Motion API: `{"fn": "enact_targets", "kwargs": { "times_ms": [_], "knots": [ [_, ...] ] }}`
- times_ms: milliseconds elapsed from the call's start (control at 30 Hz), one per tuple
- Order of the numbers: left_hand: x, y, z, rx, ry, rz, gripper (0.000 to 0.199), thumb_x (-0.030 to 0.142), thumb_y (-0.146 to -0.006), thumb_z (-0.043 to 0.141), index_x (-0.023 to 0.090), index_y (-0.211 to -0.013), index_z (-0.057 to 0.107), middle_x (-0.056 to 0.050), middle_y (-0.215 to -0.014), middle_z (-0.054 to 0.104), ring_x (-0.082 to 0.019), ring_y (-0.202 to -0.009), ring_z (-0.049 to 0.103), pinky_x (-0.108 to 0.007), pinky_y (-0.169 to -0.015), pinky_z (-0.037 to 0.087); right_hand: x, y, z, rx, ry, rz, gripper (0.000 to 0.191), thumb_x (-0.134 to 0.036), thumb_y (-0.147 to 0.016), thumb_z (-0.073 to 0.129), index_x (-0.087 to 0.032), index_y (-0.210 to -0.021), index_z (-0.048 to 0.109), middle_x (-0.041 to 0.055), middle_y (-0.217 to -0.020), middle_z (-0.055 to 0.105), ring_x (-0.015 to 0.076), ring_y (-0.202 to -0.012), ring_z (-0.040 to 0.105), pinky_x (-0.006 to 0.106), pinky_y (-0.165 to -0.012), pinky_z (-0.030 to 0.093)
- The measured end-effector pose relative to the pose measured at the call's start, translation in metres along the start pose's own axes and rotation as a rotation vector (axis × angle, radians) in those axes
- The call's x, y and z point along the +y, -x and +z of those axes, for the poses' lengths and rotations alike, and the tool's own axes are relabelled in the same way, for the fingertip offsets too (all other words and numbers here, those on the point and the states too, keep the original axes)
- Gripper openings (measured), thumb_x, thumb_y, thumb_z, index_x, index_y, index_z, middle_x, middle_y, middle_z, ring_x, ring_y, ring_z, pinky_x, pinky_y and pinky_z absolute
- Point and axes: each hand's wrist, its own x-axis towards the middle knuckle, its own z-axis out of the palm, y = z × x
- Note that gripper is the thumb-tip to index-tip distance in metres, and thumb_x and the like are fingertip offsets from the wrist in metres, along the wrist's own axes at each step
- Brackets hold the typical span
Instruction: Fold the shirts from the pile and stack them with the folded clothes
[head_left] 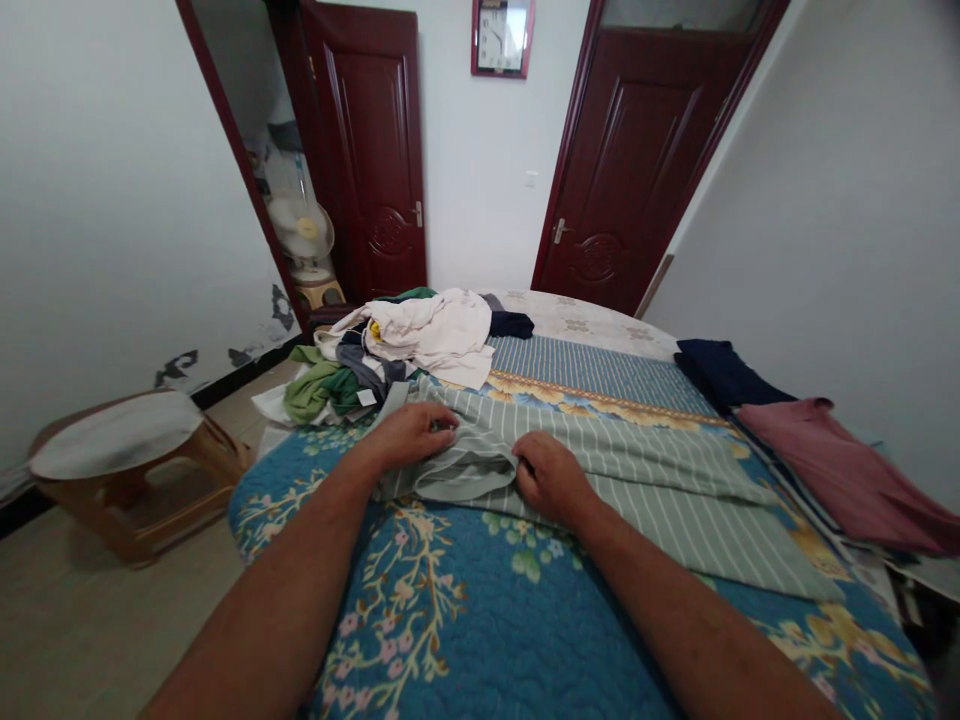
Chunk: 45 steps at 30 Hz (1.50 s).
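A light green garment [667, 440] with white stripes lies across the bed, its two long parts stretching to the right. Its open hem [465, 482] gapes in a loop between my hands. My left hand [420, 435] is curled over the left part of the cloth, thumb and forefinger close together on it; its other fingertips are partly hidden. At the right end of the loop, my right hand [551, 475] pinches the edge, with the fingers bent into a fist.
A heap of mixed clothes [435, 330] lies beyond my left hand. Folded pink clothing [840, 465] and dark blue clothing [731, 372] lie at the right. The blue floral bedspread [525, 630] runs under everything; a stool [127, 440] stands left of the bed.
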Motion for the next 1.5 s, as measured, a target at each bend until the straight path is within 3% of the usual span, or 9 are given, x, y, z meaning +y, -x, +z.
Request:
{"fn": "enact_targets", "kwargs": {
  "times_ms": [133,300,433,600,700,800,933,1133,1500],
  "knots": [
    [0.024,0.02,-0.013,-0.17,-0.018,0.038,0.037,0.049,-0.082,0.077,0.025,-0.109,0.081,-0.004,-0.102,0.078,-0.022,-0.091,0.069,-0.028,-0.076,0.047,0.002,0.0,0.005,-0.006,-0.011,0.049,0.013,-0.011,-0.089,0.053,-0.019,-0.09,0.063,0.0069,-0.089,0.063,0.0222,-0.087,0.057,0.033,-0.081,0.044],
    [0.042,0.037,-0.019,-0.14,-0.179,0.062,0.015,0.033,-0.088,0.065,0.021,-0.087,0.074,-0.003,-0.084,0.072,-0.019,-0.078,0.061,-0.029,-0.067,0.037,0.001,0.0,0.005,0.066,-0.08,0.01,0.016,-0.009,-0.088,0.053,-0.02,-0.094,0.064,0.0102,-0.099,0.067,0.0243,-0.098,0.06,0.036,-0.091,0.049],
    [0.048,0.041,-0.018,-0.19,-0.003,0.064,0.025,0.04,-0.093,0.059,0.02,-0.08,0.067,0.002,-0.07,0.062,-0.014,-0.066,0.053,-0.028,-0.061,0.031,0.0,0.0,0.001,0.137,-0.112,-0.022,0.025,-0.007,-0.085,0.053,-0.02,-0.101,0.068,0.0126,-0.112,0.069,0.026,-0.11,0.061,0.041,-0.1,0.051],
    [0.048,0.037,-0.009,-0.167,0.188,0.031,0.032,0.048,-0.094,0.06,0.019,-0.089,0.073,0.002,-0.072,0.063,-0.015,-0.068,0.054,-0.027,-0.061,0.035,-0.013,0.005,-0.007,0.12,-0.151,-0.175,0.057,-0.018,-0.087,0.057,-0.019,-0.144,0.059,0.0157,-0.14,0.062,0.0301,-0.129,0.056,0.05,-0.112,0.046],
    [0.041,0.032,-0.013,-0.211,0.319,0.013,0.043,0.058,-0.096,0.057,0.02,-0.094,0.076,0.001,-0.073,0.068,-0.016,-0.067,0.058,-0.026,-0.061,0.039,-0.021,0.006,-0.001,0.036,-0.061,-0.136,0.05,-0.027,-0.091,0.064,-0.018,-0.14,0.062,0.016,-0.134,0.066,0.0304,-0.122,0.059,0.048,-0.107,0.047],
    [0.026,0.02,-0.021,-0.023,0.247,-0.13,0.04,0.053,-0.098,0.055,0.019,-0.093,0.076,-0.003,-0.082,0.075,-0.019,-0.073,0.066,-0.028,-0.065,0.045,-0.022,0.004,0.006,-0.04,0.033,-0.092,0.024,-0.016,-0.092,0.061,-0.019,-0.113,0.072,0.0112,-0.107,0.072,0.0259,-0.102,0.061,0.04,-0.094,0.048],
    [0.0,-0.005,-0.024,0.293,-0.074,-0.404,0.036,0.038,-0.096,0.062,0.017,-0.122,0.072,-0.013,-0.11,0.079,-0.027,-0.102,0.073,-0.032,-0.085,0.05,-0.02,0.003,0.004,0.014,0.023,-0.181,0.024,-0.009,-0.089,0.058,-0.019,-0.106,0.071,0.0101,-0.103,0.071,0.0244,-0.099,0.059,0.037,-0.092,0.045],
    [-0.027,-0.036,-0.01,0.3,-0.087,-0.454,0.071,0.037,-0.093,0.066,0.019,-0.16,0.047,-0.016,-0.122,0.078,-0.03,-0.115,0.072,-0.037,-0.098,0.049,-0.024,0.005,-0.005,0.042,-0.012,-0.248,0.027,-0.006,-0.086,0.058,-0.019,-0.106,0.07,0.0095,-0.102,0.071,0.0244,-0.1,0.059,0.037,-0.092,0.043],
    [-0.039,-0.039,0.004,0.354,0.691,-0.477,0.064,0.015,-0.073,0.061,0.014,-0.136,0.07,-0.005,-0.089,0.077,-0.016,-0.07,0.068,-0.025,-0.063,0.05,-0.016,0.003,0.003,-0.038,-0.011,-0.177,0.021,-0.01,-0.087,0.056,-0.019,-0.101,0.068,0.0082,-0.099,0.069,0.0236,-0.095,0.058,0.035,-0.087,0.042]
  ]
}}
